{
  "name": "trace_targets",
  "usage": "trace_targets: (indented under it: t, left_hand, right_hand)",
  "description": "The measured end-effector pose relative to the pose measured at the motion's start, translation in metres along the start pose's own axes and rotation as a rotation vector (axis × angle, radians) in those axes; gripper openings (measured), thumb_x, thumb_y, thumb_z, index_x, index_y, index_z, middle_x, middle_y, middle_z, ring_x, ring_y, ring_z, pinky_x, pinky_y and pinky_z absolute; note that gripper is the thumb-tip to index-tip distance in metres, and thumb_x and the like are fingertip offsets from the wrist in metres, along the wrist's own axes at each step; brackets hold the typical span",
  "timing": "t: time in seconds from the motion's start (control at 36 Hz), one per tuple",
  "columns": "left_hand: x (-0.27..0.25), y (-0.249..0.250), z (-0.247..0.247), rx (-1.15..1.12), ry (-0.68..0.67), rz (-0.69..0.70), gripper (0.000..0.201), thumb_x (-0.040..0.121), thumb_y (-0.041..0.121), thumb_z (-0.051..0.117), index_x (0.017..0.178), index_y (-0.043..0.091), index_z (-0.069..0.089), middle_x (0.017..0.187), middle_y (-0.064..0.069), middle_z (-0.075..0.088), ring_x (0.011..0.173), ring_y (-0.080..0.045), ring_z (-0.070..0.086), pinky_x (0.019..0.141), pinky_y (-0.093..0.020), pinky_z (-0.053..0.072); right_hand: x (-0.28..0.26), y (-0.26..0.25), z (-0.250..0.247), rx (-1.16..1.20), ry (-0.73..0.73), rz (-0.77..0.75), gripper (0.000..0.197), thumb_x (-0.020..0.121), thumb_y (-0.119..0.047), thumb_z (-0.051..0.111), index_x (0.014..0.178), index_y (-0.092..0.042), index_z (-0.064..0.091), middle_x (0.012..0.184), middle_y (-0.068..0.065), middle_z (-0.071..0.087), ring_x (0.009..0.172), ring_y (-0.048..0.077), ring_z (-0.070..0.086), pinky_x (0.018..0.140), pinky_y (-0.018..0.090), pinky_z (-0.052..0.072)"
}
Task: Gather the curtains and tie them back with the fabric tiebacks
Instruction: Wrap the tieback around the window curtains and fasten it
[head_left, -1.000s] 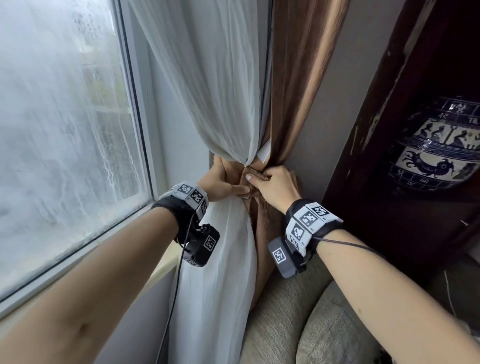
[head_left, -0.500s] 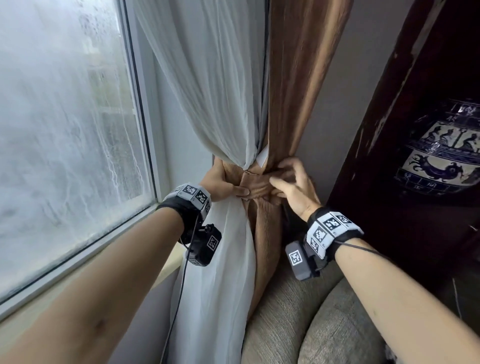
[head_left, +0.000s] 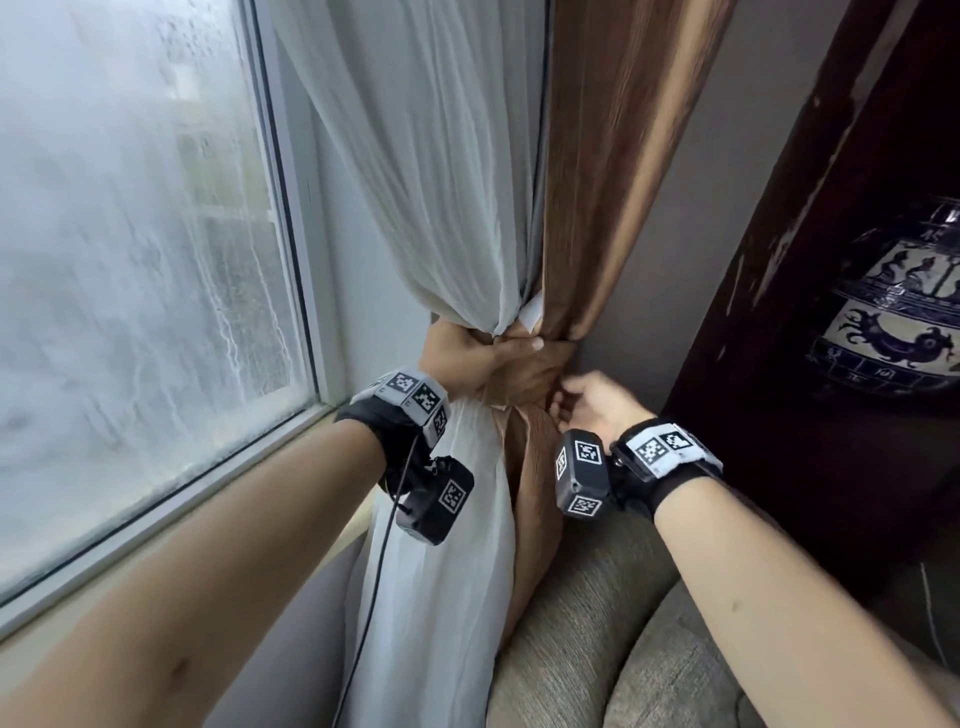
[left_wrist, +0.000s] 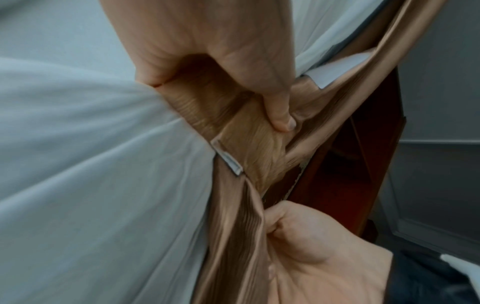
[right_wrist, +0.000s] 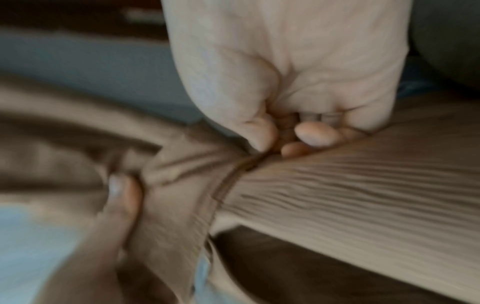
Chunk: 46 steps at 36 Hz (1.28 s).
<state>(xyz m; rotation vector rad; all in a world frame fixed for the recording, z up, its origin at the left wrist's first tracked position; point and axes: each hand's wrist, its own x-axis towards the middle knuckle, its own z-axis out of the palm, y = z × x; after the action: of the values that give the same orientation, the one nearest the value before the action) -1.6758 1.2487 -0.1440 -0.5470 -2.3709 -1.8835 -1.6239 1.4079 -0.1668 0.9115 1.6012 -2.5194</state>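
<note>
The white sheer curtain and the brown curtain hung gathered together in the corner, btw the window frame and the grey wall. At the waist of the bundle the brown fabric tieback went around both curtains. The left hand gripped the bundle at this band: fingers curled round it from the window side, and the thumb pressed on the tieback, as the left wrist view showed. A small white tag sat at the lower edge of the band.

The right hand was just below and to the right of the band, w/ fingers curled and pinching the edge of the brown curtain fold; the right wrist view was blurred, so the exact hold was not sure.

Room was tight on the right: a dark wooden cabinet w/ a blue-white painted vase stood near, and a grey sofa arm lay just under the right wrist. On the left the sill edge ran under the left forearm.
</note>
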Motion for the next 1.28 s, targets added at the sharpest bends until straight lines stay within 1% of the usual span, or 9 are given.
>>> trace_targets:
  t: [0.19,0.31,0.39,0.58,0.69,0.75,0.81,1.06,1.28]
  left_hand:
    - [0.002,0.006,-0.002,-0.042,0.016,-0.043,0.041,0.06,0.035,0.09,0.094,0.03,0.067,0.1,0.009,0.068,0.098,-0.011,0.064,0.087,-0.026,0.052]
    - [0.005,0.005,-0.008,-0.05,-0.055,-0.067,0.078,0.044,0.048,0.091,0.113,0.02,0.068,0.11,0.007,0.07,0.102,-0.012,0.066,0.091,-0.029,0.054]
    - [0.001,0.003,-0.009,0.021,-0.137,-0.071,0.087,0.034,0.052,0.093,0.11,0.019,0.067,0.105,0.005,0.072,0.101,-0.014,0.068,0.091,-0.035,0.056]
    - [-0.009,-0.02,-0.008,0.242,-0.122,-0.088,0.1,0.043,0.036,0.096,0.123,0.016,0.039,0.106,0.009,0.057,0.096,-0.009,0.055,0.081,-0.02,0.046]
    - [-0.007,-0.023,-0.008,0.265,-0.171,-0.044,0.087,0.045,0.039,0.095,0.117,0.013,0.054,0.092,0.02,0.06,0.084,0.003,0.062,0.057,0.004,0.038]
    - [-0.009,-0.022,-0.01,0.27,-0.195,-0.05,0.091,0.045,0.047,0.092,0.121,0.014,0.055,0.098,0.017,0.063,0.09,0.0,0.065,0.06,0.006,0.039]
    - [-0.011,-0.016,-0.013,0.279,-0.219,-0.048,0.097,0.049,0.046,0.092,0.13,0.014,0.049,0.116,0.011,0.059,0.105,-0.006,0.061,0.071,0.0,0.042]
    - [-0.011,0.004,-0.036,0.329,-0.309,-0.256,0.11,0.072,0.026,0.084,0.148,0.007,0.006,0.148,-0.007,0.032,0.134,-0.025,0.04,0.106,-0.03,0.038]
    - [-0.04,0.043,-0.068,0.363,-0.315,-0.27,0.034,0.083,0.025,0.073,0.108,0.007,0.061,0.107,-0.019,0.061,0.093,-0.022,0.057,0.076,-0.031,0.052]
  right_hand:
    - [0.001,0.016,0.009,-0.284,0.093,0.007,0.022,0.096,-0.014,0.037,0.075,-0.017,0.042,0.066,-0.001,0.039,0.056,0.01,0.034,0.048,0.021,0.022]
    - [-0.006,0.003,0.013,-0.341,0.167,-0.14,0.006,0.09,-0.011,0.047,0.088,-0.013,0.053,0.079,0.004,0.054,0.069,0.014,0.05,0.056,0.029,0.042]
    - [-0.003,-0.008,0.014,-0.422,0.254,-0.359,0.047,0.062,-0.01,0.059,0.108,-0.005,0.059,0.103,0.011,0.065,0.095,0.027,0.062,0.088,0.041,0.053]
    - [-0.044,-0.01,0.049,-0.416,-0.063,-0.452,0.008,0.043,-0.01,0.054,0.038,-0.013,0.058,0.046,-0.003,0.056,0.054,0.017,0.05,0.06,0.03,0.04]
    - [-0.055,-0.011,0.056,-0.618,-0.24,-0.366,0.045,0.058,-0.022,0.084,0.095,0.001,0.073,0.105,0.026,0.069,0.101,0.042,0.065,0.1,0.052,0.045]
    - [-0.061,-0.01,0.064,-0.639,-0.173,-0.355,0.046,0.063,-0.036,0.086,0.092,-0.003,0.072,0.095,0.018,0.073,0.095,0.033,0.07,0.088,0.038,0.056]
    - [-0.058,-0.008,0.071,-0.539,0.027,-0.446,0.042,0.065,-0.046,0.084,0.085,-0.014,0.067,0.082,0.004,0.072,0.078,0.017,0.07,0.072,0.025,0.057]
    - [-0.076,-0.008,0.078,-0.586,0.208,-0.424,0.095,0.06,-0.062,0.08,0.133,-0.008,0.052,0.129,0.002,0.06,0.116,0.02,0.057,0.104,0.033,0.044]
    - [-0.113,0.006,0.069,-0.484,0.212,-0.298,0.073,0.086,-0.041,0.067,0.143,-0.004,0.038,0.143,0.01,0.048,0.129,0.025,0.048,0.095,0.028,0.037]
